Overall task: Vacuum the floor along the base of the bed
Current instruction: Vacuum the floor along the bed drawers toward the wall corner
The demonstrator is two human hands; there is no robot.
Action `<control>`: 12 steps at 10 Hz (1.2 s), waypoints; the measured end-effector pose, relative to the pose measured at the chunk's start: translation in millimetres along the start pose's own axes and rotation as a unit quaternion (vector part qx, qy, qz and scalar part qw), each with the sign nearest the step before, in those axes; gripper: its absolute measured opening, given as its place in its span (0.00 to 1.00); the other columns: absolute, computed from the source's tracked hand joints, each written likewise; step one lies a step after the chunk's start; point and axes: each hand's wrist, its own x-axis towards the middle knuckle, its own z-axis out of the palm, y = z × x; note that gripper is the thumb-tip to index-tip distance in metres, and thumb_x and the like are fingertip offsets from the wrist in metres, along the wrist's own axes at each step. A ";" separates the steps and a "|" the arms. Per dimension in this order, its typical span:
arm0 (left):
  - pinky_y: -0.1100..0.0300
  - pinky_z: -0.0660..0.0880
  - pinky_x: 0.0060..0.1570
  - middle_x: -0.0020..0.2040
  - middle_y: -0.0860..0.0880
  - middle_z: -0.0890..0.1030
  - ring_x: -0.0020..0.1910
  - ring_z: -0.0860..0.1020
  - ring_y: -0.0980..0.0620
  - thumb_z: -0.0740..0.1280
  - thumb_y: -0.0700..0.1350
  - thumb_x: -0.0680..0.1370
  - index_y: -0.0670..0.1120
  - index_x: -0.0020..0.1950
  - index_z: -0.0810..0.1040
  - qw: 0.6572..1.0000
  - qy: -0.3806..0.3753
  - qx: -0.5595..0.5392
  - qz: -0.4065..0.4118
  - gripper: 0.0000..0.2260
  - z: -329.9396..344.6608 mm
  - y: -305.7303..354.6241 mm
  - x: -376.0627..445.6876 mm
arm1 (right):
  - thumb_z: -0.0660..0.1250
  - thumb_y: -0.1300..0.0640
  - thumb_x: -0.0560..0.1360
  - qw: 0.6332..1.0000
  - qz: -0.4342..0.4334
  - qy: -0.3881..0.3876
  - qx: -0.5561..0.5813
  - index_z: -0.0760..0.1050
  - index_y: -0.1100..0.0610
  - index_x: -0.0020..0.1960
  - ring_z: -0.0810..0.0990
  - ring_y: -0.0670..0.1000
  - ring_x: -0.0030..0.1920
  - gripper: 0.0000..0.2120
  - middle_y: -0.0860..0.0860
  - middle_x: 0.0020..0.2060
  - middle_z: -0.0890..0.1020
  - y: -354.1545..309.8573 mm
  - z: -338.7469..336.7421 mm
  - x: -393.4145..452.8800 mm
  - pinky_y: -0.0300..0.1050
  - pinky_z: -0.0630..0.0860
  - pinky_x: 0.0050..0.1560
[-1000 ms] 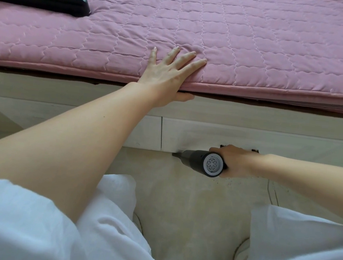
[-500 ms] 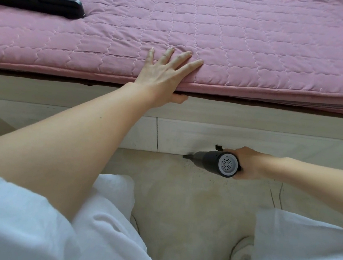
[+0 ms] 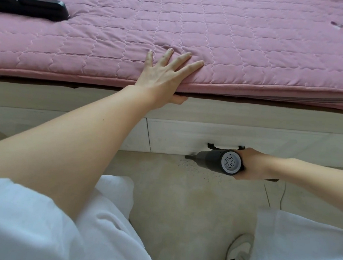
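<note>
The right hand, grasping the handheld vacuum, has moved rightward along the bed base, so dark crumbs remain beside the nozzle; the left hand stays flat, fingers released, on the mattress edge.

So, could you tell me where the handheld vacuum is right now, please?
In the head view, the handheld vacuum is low on the right, gripped by the right hand, its nozzle at the bed base below a black drawer handle.
</note>
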 end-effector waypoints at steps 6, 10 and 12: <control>0.29 0.48 0.71 0.80 0.52 0.49 0.79 0.48 0.42 0.67 0.61 0.75 0.61 0.79 0.45 1.000 0.002 -0.002 0.002 0.40 0.8 -1.0 -0.1 | 0.70 0.59 0.68 0.999 0.048 -0.003 0.010 0.66 0.48 0.38 0.70 0.42 0.30 0.13 0.44 0.33 0.73 -1.7 -9.3 -11.2 0.27 0.65 0.25; 0.29 0.48 0.71 0.80 0.52 0.50 0.79 0.48 0.41 0.67 0.61 0.75 0.61 0.79 0.46 1.000 0.007 -0.005 0.006 0.40 1.4 -2.4 0.5 | 0.69 0.58 0.69 1.000 0.013 -0.005 0.021 0.67 0.46 0.49 0.78 0.50 0.43 0.14 0.48 0.44 0.79 -14.3 -5.4 3.2 0.36 0.70 0.36; 0.29 0.48 0.71 0.80 0.52 0.49 0.79 0.48 0.41 0.67 0.61 0.75 0.61 0.79 0.45 1.000 0.003 -0.007 0.006 0.40 0.8 -2.5 0.6 | 0.70 0.57 0.67 1.000 0.028 -0.008 0.010 0.64 0.42 0.39 0.76 0.47 0.39 0.16 0.44 0.39 0.77 -17.1 -8.0 -0.2 0.33 0.69 0.32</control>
